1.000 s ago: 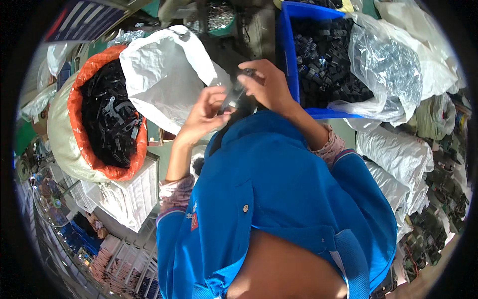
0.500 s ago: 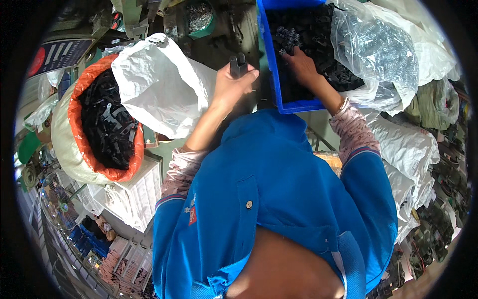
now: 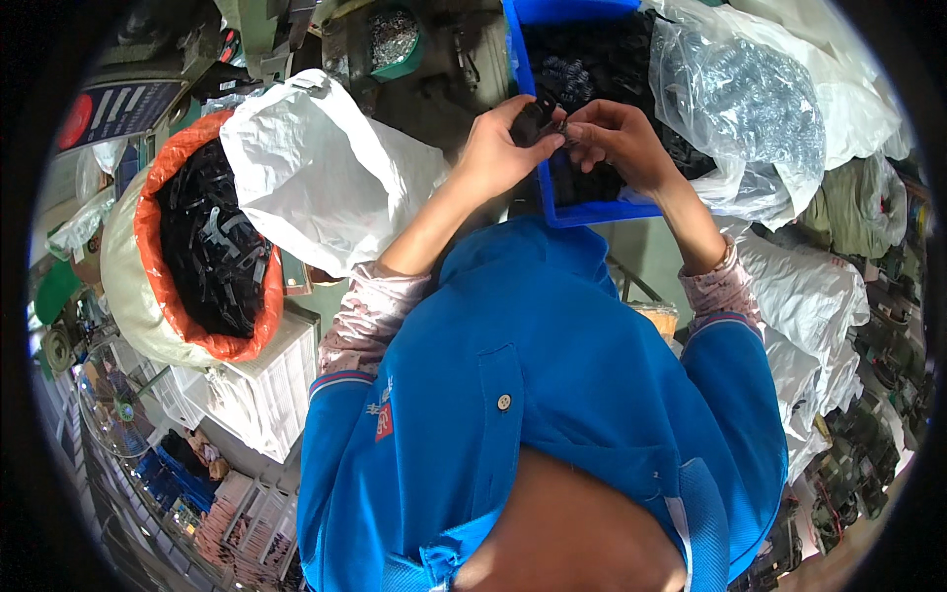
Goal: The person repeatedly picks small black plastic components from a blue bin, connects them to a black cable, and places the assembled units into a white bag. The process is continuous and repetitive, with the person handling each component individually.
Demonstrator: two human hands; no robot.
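Observation:
My left hand (image 3: 496,153) is closed around a small black channel-shaped part (image 3: 531,122) at the left wall of a blue bin (image 3: 548,192). Close against it, my right hand (image 3: 631,146) pinches with thumb and fingers at the part's right end. What sits between those fingertips is too small to name. The bin lies behind and under both hands, filled with dark parts (image 3: 612,51). A little heap of coil springs (image 3: 567,77) rests on top of them, just beyond my fingers.
A clear bag of springs (image 3: 740,99) drapes over the bin's right side. At left stand an open white sack (image 3: 316,168) and an orange-rimmed sack (image 3: 158,266) of black parts. A green tub (image 3: 397,67) of small metal pieces sits at the back. White sacks (image 3: 799,286) lie at right.
My right hand has come up out of the spring heap toward the left hand. My left hand has moved right with the black part, and the two now meet over the bin's left edge.

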